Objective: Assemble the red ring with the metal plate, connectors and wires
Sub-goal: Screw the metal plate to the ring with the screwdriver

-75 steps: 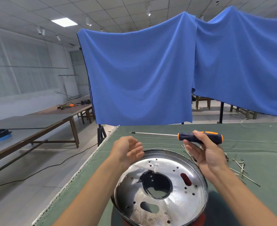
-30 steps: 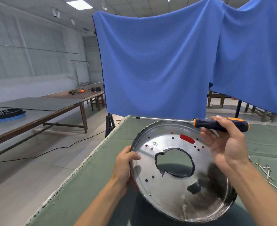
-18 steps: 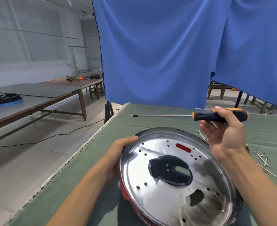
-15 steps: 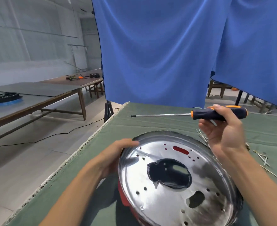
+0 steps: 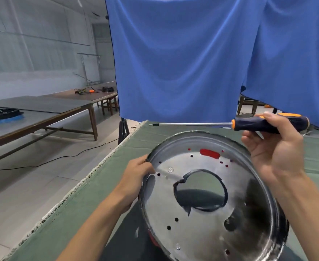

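Shiny steel fills the lower right of the view: the metal plate [image 5: 207,193], a round dished disc with a large ragged centre opening and many small holes, is tilted up above the green-covered bench [image 5: 102,194], its far rim raised. Red shows through a slot at about 12 o'clock on the disc and again as a sliver under its lower left edge, which is the red ring [image 5: 153,240] sitting behind the plate.

At 9 o'clock on the rim the left hand [image 5: 136,178] grips the plate's edge, fingers curled over the lip. At about 1 o'clock, just off the rim, the right hand [image 5: 273,147] is closed around the dark handle of an orange-trimmed screwdriver [image 5: 264,124]; its long shaft lies level and points toward 9 o'clock, above the plate and not touching it.

A blue cloth [image 5: 183,63] hangs behind the bench. Further tables [image 5: 42,110] stand off at 10 o'clock.
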`<move>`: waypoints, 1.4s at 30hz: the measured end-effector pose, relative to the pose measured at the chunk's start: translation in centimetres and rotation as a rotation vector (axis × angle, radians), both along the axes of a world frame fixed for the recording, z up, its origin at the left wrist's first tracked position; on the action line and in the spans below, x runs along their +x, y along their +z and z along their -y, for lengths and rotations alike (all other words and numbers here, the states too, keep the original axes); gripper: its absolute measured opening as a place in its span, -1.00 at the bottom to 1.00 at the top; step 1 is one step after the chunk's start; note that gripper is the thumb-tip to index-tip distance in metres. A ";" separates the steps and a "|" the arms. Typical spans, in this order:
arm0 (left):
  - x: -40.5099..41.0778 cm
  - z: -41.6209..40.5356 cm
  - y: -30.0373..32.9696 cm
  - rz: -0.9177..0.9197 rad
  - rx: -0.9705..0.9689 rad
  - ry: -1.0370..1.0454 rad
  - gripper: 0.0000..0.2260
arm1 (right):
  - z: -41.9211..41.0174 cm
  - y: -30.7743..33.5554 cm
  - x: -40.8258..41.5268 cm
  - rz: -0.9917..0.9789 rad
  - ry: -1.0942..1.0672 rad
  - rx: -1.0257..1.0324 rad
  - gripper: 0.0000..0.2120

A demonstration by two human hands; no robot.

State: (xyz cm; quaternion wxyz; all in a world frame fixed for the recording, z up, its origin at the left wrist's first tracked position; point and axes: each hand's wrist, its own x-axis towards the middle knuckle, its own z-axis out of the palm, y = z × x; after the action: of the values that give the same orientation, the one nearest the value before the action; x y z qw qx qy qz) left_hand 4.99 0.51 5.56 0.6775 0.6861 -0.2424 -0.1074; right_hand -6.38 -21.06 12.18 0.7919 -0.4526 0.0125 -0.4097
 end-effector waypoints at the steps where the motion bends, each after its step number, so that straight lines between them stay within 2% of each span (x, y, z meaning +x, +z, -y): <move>1: -0.1 0.1 0.1 0.025 -0.015 0.039 -0.93 | -0.1 0.2 -0.1 0.014 0.004 -0.012 -0.59; 3: 0.1 0.1 -0.1 0.082 -0.045 0.116 -0.91 | -0.2 0.4 -0.1 0.038 0.018 -0.030 -0.57; 5: 0.3 0.2 -0.4 0.136 -0.079 0.178 -0.67 | -0.4 0.4 0.1 0.045 0.030 -0.047 -0.59; 7: 0.3 0.2 -0.4 0.167 -0.101 0.218 -0.56 | -0.7 0.0 0.4 0.047 0.046 -0.045 -0.64; 13: -0.1 0.3 -0.5 0.170 -0.165 0.220 -0.51 | -1.1 -1.1 1.2 0.016 0.026 -0.017 -0.85; 16: -0.3 0.3 -0.4 0.152 -0.200 0.235 -0.55 | -0.9 -0.9 0.9 0.035 0.018 0.012 -0.77; 18: -0.3 0.1 -0.2 0.119 -0.227 0.206 -0.70 | -0.9 -0.8 0.7 0.044 0.012 0.030 -0.66; 22: 0.0 -0.2 -0.4 0.074 -0.249 0.166 -0.51 | -0.8 -0.6 0.7 0.039 0.009 0.052 -0.63; 30: 0.1 -0.3 -0.5 0.063 -0.259 0.045 -0.46 | -0.9 -0.6 0.7 0.061 0.017 0.046 -0.62; 34: 0.6 -0.5 -1.0 0.030 -0.262 0.041 -0.37 | -0.9 -0.5 0.6 0.053 -0.002 0.064 -0.59; 42: 1.5 -0.5 -1.9 -0.029 -0.257 0.037 -0.31 | -0.7 -0.6 0.6 0.050 -0.031 0.075 -0.64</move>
State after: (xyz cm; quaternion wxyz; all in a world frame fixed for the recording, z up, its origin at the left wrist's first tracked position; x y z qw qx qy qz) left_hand 6.52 1.06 3.67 0.7650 0.5965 -0.2316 -0.0728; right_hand -5.80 -20.36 11.63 0.8019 -0.4122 0.0151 -0.4322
